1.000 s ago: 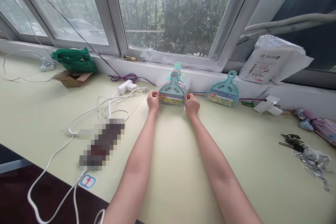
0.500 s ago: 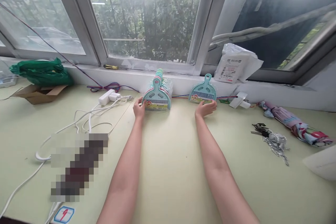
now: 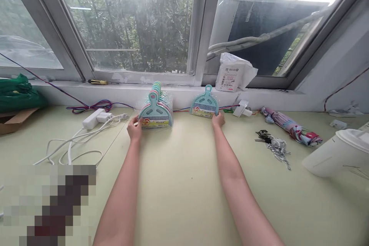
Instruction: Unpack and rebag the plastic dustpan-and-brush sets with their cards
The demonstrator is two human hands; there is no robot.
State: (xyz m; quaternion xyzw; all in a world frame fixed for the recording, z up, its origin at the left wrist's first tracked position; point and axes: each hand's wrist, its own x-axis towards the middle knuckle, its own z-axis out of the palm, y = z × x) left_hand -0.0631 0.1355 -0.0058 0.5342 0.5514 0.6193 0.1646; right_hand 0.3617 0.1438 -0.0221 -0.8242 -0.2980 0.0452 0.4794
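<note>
While both arms stretch out across the pale green worktop (image 3: 184, 184), each hand sits at a teal dustpan set by the window sill. The left hand (image 3: 134, 130) rests against the left end of a wrapped stack of pans (image 3: 156, 109), fingers curled loosely on its lower corner; it touches rather than clamps. The right hand (image 3: 218, 119) is at the lower right corner of a single pan (image 3: 204, 104), which leans upright against the sill, handle up. Its fingers seem to pinch that edge, though the grip is too small in view to be sure. Stack and single pan stand near each other, not touching.

Left of the stack lie a white power strip (image 3: 92, 118) and loose white cables (image 3: 72, 144), with a purple and red wire (image 3: 92, 105) along the sill. Right of the single pan are a bunch of keys (image 3: 272, 145), a folded umbrella (image 3: 288, 127) and a white jug (image 3: 336, 153). A white parcel (image 3: 233, 73) leans on the window ledge.
</note>
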